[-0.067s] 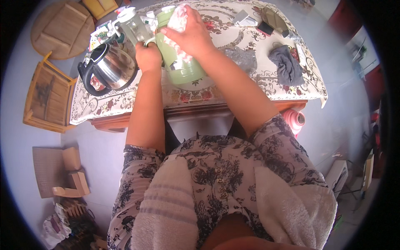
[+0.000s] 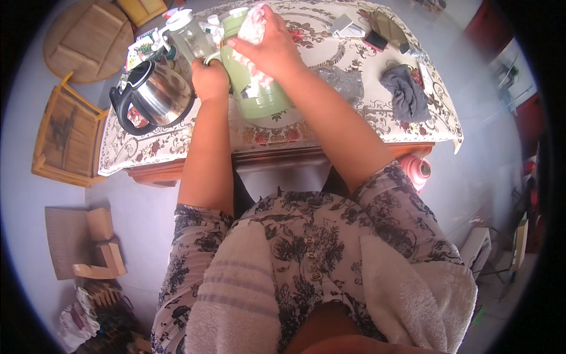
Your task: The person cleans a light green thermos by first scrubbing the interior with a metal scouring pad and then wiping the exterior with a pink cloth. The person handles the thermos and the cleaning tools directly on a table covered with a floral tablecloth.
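Note:
A light green thermos jug [image 2: 259,105] with a white top stands slightly tilted at the near middle of the table. Closed round its pale handle is my left hand [image 2: 210,79]. My right hand [image 2: 272,50] presses a pink and white cloth [image 2: 253,26] against the jug's upper right side, its thumb across the cloth. Just left of the jug is a clear pitcher [image 2: 191,38] with a white lid. A steel kettle [image 2: 168,94] with a black handle sits further left, near the table's left edge.
A patterned tablecloth [image 2: 283,137] covers the table. To the right lie a crumpled grey cloth [image 2: 405,93], clear plastic [image 2: 345,82], a phone-like dark item [image 2: 375,41] and a brown case [image 2: 389,30]. A wooden stool [image 2: 68,133] lies on the floor at left; a pink round object [image 2: 416,171] is below the table's right.
Almost nothing differs; the right hand and the cloth have shifted very slightly upward on the jug.

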### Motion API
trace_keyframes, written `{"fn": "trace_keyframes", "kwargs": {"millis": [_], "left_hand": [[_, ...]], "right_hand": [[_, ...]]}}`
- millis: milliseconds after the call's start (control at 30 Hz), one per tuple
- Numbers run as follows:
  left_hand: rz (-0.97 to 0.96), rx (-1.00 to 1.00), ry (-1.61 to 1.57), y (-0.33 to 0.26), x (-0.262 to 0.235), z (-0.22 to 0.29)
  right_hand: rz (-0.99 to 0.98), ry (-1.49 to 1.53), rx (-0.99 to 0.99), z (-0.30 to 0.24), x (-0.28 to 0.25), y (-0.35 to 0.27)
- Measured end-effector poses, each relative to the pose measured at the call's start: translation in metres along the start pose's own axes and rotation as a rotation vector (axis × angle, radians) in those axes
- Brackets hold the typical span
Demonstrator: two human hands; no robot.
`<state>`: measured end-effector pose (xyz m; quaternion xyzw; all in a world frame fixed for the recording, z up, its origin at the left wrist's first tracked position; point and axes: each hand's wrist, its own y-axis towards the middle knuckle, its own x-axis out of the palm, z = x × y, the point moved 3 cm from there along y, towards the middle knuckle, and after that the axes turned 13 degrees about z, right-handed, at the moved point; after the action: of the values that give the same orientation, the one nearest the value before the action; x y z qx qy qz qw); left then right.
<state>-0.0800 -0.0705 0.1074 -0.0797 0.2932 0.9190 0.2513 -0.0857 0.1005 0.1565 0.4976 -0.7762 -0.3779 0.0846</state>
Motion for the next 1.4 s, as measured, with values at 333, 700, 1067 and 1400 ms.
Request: {"fn": "trace_keyframes", "kwargs": {"millis": [333,700,1067,1400], "left_hand": [[-0.142,-0.333,-0.279,0.014,0.028,-0.034],[-0.342,-0.577,-0.651,-0.005,0.005,-0.003],[-0.275,-0.515,-0.652,-0.037,-0.01,0.035],[-0.308,-0.307,-0.585,-0.042,-0.018,0.033]], "right_hand": [[-0.395,0.213,0.831,0.082,0.005,-0.019],[-0.541,0.402,0.409,0.057,-0.046,-0.038],[-0.435,0.29,0.312,0.031,-0.051,-0.041],[-0.069,0.189,0.533,0.094,-0.04,-0.037]]}}
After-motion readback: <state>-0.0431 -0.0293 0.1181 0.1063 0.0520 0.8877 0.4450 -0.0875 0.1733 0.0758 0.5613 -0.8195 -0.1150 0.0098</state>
